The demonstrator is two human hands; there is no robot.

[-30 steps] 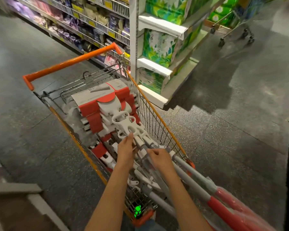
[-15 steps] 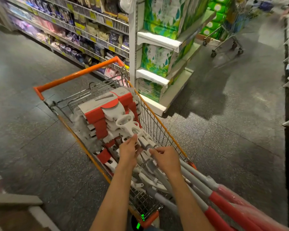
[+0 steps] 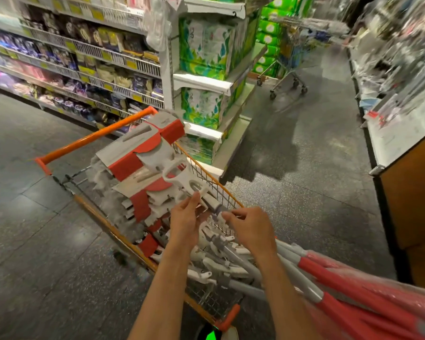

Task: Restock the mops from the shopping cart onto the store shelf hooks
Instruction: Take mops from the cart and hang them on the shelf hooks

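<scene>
Orange-handled shopping cart [image 3: 93, 137], stacked with grey-and-red mops [image 3: 142, 153]. My left hand [image 3: 184, 223] pinches the top mop's white neck; my right hand [image 3: 252, 228] grips its shaft just beside. Store shelf [image 3: 206, 83] beyond.

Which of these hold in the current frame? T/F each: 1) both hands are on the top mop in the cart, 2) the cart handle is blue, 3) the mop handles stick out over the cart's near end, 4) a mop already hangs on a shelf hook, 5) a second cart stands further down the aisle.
1. True: the left hand and the right hand hold the top mop at its neck.
2. False: the shopping cart has an orange handle.
3. True: the red mop handles overhang it.
4. False: none is seen hung; the mops lie in the cart.
5. True: a second cart stands there.
</scene>
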